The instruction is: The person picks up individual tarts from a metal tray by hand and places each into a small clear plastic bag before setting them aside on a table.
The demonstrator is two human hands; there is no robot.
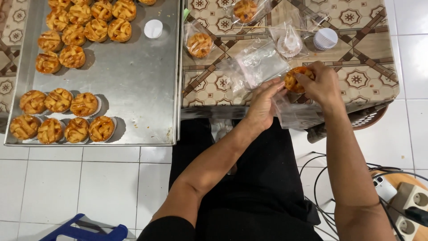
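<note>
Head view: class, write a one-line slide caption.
Both hands, left hand and right hand, hold a golden lattice-topped tart over clear plastic bags.

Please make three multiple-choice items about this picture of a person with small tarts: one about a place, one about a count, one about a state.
1. Where is the metal tray?
A. left of the patterned table
B. on the floor
C. on the person's lap

2. How many tarts already in clear bags lie on the patterned table?
A. none
B. two
C. six

3. What does the right hand hold?
A. nothing
B. a white paper cup
C. a lattice-topped tart

Answers: 1 A, the tray lies beside the table's left edge. 2 B, two bagged tarts show near the table's top. 3 C, the fingers close round the tart, while the left hand touches a clear bag.
</note>
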